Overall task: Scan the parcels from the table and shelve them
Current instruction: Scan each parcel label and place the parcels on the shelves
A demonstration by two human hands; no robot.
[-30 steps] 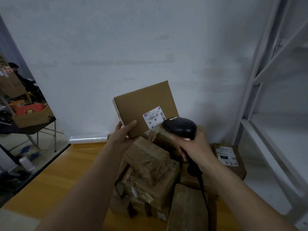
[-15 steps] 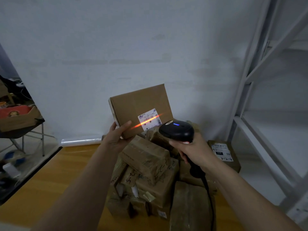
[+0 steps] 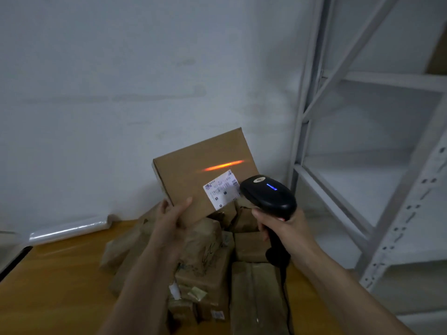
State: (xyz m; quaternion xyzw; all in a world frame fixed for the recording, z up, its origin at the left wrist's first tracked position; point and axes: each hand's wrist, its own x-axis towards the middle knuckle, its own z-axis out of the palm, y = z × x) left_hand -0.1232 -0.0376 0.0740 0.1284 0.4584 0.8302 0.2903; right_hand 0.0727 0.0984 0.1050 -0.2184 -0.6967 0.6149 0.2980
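My left hand (image 3: 170, 220) grips the lower left corner of a flat brown cardboard parcel (image 3: 193, 165), held upright above the pile. A white label (image 3: 221, 192) sits on its lower right face. My right hand (image 3: 280, 226) holds a black barcode scanner (image 3: 267, 194) by its handle, just right of the label, with a blue light lit on top. An orange scan line (image 3: 223, 165) falls on the cardboard above the label. Several taped brown parcels (image 3: 205, 257) lie heaped on the wooden table (image 3: 55, 286) beneath both hands.
A grey metal shelving unit (image 3: 377, 165) with bare shelves stands at the right, close to the table. A roll of clear plastic film (image 3: 70, 229) lies along the table's far edge by the white wall. The scanner's cable (image 3: 286, 298) hangs over the parcels.
The view swung right, bringing more of the shelving in. The orange scan line, which crossed the label half a second ago, now lies above it on bare cardboard. Both hands keep their hold.
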